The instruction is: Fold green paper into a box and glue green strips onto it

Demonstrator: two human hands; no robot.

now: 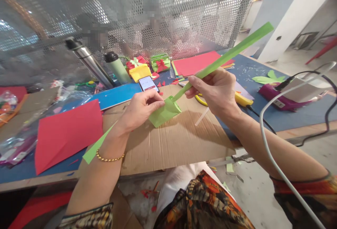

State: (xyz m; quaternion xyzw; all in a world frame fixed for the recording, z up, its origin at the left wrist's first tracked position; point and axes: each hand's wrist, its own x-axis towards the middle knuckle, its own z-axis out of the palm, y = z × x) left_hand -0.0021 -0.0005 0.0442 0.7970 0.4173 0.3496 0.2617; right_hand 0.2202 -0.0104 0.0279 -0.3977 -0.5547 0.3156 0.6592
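My left hand [144,106] pinches the upper left edge of a small folded green paper pouch [165,113], held just above the cardboard sheet [173,148]. Between thumb and fingers of my right hand [213,90] is a long green paper strip [234,53]. Its lower end meets the pouch at the top opening; whether it is stuck there I cannot tell. The strip's other end points up and to the right. Under my right hand lie yellow-handled scissors [200,100], partly hidden, and a translucent glue stick [202,116]. A yellow glue gun [242,99] rests behind my right wrist.
Red paper [70,134] and a blue folder [116,96] lie at left. Toward the back are a phone [149,83], a steel flask [91,62], a green bottle [117,68] and small paper bags [160,63]. A purple power strip [284,97] and a white cable [265,134] are at right.
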